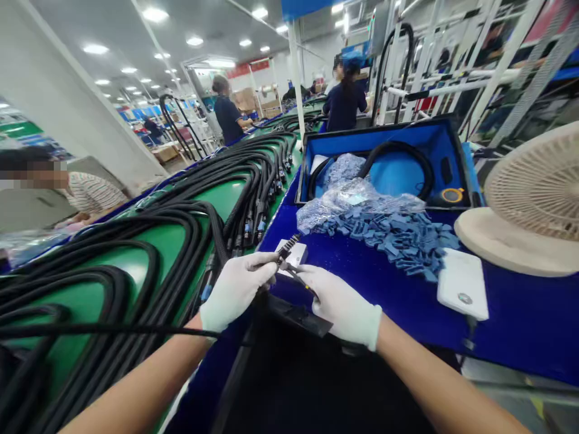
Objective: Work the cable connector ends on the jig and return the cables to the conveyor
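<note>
The left hand (pixel 242 286), in a white glove, pinches a black connector (pixel 289 243) between thumb and fingers; its ribbed end sticks out beyond the fingertips, pointing up and away to the right. The right hand (pixel 341 301), gloved too, is closed around a tool (pixel 296 278) with dark handles and a bit of yellow, its tip at the connector's near end, just beside the left fingertips. Whether the tool's jaws are parted or clamped, I cannot tell

The connector is slim and dark, with evenly spaced rings and paler gaps; finer detail is blurred. A white box (pixel 296 256) lies just behind it

The table (pixel 375 289) is deep blue. On it are a heap of blue pieces (pixel 398 241), a crumpled clear bag (pixel 357 199), a white device (pixel 462 283) and a pale fan (pixel 538 187). A blue bin (pixel 398 175) behind the bag holds a thick black hose (pixel 427 172). To the left, a green belt (pixel 147 259) carries rows of bent black cables (pixel 181 223). Farther off, people in dark tops work under bright ceiling lamps (pixel 155 14), and one in a striped top (pixel 94 193) sits at left, across the belt
</note>
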The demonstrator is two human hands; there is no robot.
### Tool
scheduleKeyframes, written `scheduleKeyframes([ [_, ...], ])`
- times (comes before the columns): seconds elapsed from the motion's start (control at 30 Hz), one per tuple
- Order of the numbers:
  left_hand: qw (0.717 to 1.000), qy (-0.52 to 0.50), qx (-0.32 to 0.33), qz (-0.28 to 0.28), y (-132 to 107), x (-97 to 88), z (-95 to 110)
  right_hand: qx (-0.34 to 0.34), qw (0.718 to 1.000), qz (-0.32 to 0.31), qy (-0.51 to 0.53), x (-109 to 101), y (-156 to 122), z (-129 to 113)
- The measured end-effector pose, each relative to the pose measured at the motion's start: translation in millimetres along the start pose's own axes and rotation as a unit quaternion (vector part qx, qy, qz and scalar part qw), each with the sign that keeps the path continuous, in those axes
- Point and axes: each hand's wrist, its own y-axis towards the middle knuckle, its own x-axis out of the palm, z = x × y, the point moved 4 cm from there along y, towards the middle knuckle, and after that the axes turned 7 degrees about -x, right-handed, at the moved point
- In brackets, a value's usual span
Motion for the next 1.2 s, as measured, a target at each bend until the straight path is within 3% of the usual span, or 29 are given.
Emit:
scheduleKeyframes([
  [0.13,0.999,-0.022,-0.019,-0.025,1,1.9,-7,0.064,0.996,-0.011,-0.057,14,-8,14],
  [0.23,0.998,-0.049,0.025,-0.040,4,7.2,-1,0.100,0.991,-0.017,-0.087,17,-10,15],
  [0.37,0.995,0.025,0.099,0.014,12,11.5,14,0.164,0.984,0.006,-0.076,12,-9,10],
  [0.5,0.974,0.145,0.155,0.076,17,11.7,21,0.184,0.982,0.041,0.015,6,-9,8],
  [0.6,0.965,0.166,0.192,0.070,18,14.9,25,0.181,0.982,0.015,0.047,3,-8,8],
  [0.83,0.976,0.141,0.166,0.030,16,21.9,35,0.209,0.977,0.005,0.052,-1,-12,8],
  [1.2,0.995,0.026,0.099,-0.020,16,14.1,18,0.174,0.980,0.027,-0.095,27,-6,35],
])
